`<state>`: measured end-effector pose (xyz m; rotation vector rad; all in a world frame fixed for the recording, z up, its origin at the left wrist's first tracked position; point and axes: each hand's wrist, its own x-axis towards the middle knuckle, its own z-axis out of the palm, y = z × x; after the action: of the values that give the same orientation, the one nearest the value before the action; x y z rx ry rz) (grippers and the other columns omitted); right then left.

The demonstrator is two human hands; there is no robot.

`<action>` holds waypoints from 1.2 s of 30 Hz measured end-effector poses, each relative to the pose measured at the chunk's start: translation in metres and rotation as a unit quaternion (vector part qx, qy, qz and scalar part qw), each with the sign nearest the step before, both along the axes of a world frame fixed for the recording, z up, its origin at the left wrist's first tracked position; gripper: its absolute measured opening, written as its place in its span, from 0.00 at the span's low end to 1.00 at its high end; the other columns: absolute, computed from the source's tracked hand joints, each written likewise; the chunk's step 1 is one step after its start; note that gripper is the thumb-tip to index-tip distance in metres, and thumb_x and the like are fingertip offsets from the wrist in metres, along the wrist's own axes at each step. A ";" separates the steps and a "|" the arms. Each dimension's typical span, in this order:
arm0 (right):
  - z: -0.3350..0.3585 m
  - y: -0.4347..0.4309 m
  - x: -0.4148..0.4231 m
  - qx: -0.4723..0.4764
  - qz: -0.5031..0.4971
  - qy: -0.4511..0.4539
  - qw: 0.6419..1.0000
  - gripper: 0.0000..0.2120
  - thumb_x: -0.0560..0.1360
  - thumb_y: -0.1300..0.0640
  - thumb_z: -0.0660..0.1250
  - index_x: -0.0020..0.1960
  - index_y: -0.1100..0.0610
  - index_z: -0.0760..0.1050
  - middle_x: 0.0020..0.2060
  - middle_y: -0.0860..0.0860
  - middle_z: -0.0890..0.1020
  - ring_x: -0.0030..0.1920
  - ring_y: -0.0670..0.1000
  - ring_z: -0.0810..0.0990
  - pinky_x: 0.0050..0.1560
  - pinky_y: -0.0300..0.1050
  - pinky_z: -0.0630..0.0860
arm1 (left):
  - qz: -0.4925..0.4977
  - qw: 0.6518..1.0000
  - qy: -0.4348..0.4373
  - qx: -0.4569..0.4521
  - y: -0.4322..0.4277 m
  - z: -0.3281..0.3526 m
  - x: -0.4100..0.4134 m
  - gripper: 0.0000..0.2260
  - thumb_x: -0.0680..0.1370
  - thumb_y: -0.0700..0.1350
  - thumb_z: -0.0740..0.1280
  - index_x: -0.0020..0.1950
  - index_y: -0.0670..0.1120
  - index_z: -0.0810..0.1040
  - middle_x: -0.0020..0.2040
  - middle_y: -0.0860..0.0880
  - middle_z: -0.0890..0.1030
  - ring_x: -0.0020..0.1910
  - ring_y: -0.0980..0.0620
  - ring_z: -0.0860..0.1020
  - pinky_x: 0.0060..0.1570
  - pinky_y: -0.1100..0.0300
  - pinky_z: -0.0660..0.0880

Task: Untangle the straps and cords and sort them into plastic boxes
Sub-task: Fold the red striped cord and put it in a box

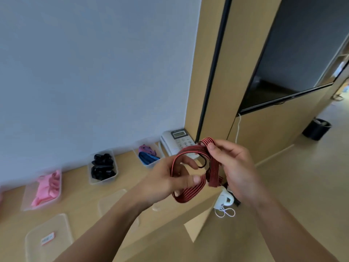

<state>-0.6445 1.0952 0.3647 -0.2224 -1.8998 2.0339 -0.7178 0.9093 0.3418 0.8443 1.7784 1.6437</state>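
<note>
Both hands (198, 176) gripping red striped strap (190, 163), past desk edge (181, 220)

Single view here, head-worn and wide-angle, looking forward and down: counter (79, 197) close below on the left, its back edge meeting the wall (94, 72), left hand (170, 183) and right hand (235, 167) right up near the lens, floor (302, 186) dropping away right.

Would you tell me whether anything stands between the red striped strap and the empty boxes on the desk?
Nothing visible does. The left hand and right hand hold the strap in the air; the empty boxes lie open on the desk to its left. A thin black loop shows among its coils.
</note>
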 end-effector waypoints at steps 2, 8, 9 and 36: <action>0.013 0.011 0.007 0.010 -0.005 0.020 1.000 0.10 0.73 0.52 0.75 0.51 0.57 0.85 0.47 0.61 0.86 0.48 0.61 0.82 0.56 0.59 0.76 | -0.102 0.994 -0.001 -0.042 0.004 0.009 0.002 0.31 0.60 0.61 0.84 0.58 0.50 0.80 0.41 0.45 0.84 0.38 0.49 0.80 0.39 0.60 0.76; 0.050 0.044 0.024 0.012 0.059 0.111 0.992 0.09 0.72 0.57 0.71 0.51 0.57 0.86 0.48 0.61 0.86 0.50 0.59 0.84 0.55 0.55 0.79 | -0.169 0.970 0.076 -0.158 0.022 0.040 0.010 0.49 0.62 0.83 0.62 0.72 0.51 0.73 0.72 0.48 0.76 0.71 0.50 0.74 0.74 0.46 0.69; 0.055 0.049 0.026 0.002 0.073 0.128 0.989 0.10 0.72 0.57 0.71 0.50 0.58 0.85 0.48 0.61 0.86 0.48 0.58 0.84 0.51 0.51 0.81 | -0.133 0.973 0.074 -0.173 0.031 0.046 0.012 0.42 0.68 0.82 0.58 0.69 0.53 0.76 0.71 0.53 0.75 0.70 0.55 0.72 0.75 0.50 0.68; 0.051 0.098 0.009 0.079 0.124 0.154 0.977 0.13 0.76 0.67 0.71 0.53 0.52 0.85 0.46 0.54 0.86 0.46 0.52 0.84 0.46 0.46 0.81 | 0.259 0.961 -0.010 0.093 0.114 0.079 0.066 0.08 0.82 0.42 0.69 0.57 0.37 0.81 0.45 0.38 0.87 0.35 0.45 0.83 0.38 0.52 0.82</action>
<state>-0.6354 1.1934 0.4155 0.3674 -1.9509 1.9150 -0.6519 1.0234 0.4208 0.4489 1.9630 2.1670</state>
